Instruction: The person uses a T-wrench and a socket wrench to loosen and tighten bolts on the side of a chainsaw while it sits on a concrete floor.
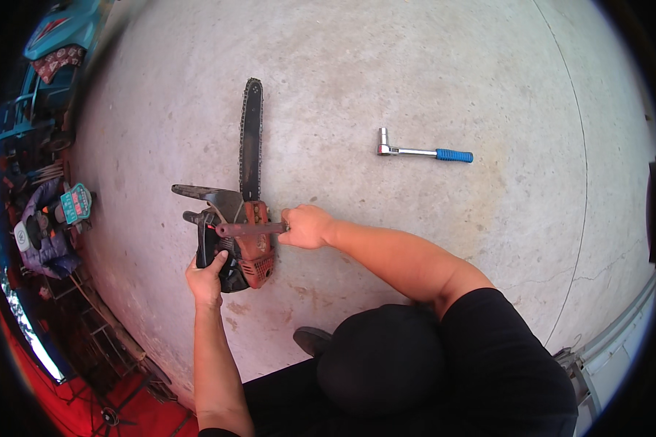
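Observation:
A chainsaw (pixel 256 240) with a dirty red and black body rests on the concrete, its bar and chain (pixel 251 138) pointing away from me. My left hand (pixel 207 278) grips the black handle on the body's left side, thumb on top and the other fingers mostly hidden. In my right hand (pixel 306 226) is the end of a rusty wrench (pixel 251 229). This wrench lies crosswise over the body, its rounded far end near the black parts; whether it sits on a fastener I cannot tell.
A ratchet wrench (pixel 423 153) with a blue grip and a socket lies on the concrete floor (pixel 430 80) to the right. Along the left stand a blue vehicle (pixel 65 33), a purple jacket (pixel 47 226) and metal racks. My shoe (pixel 312 340) is close by.

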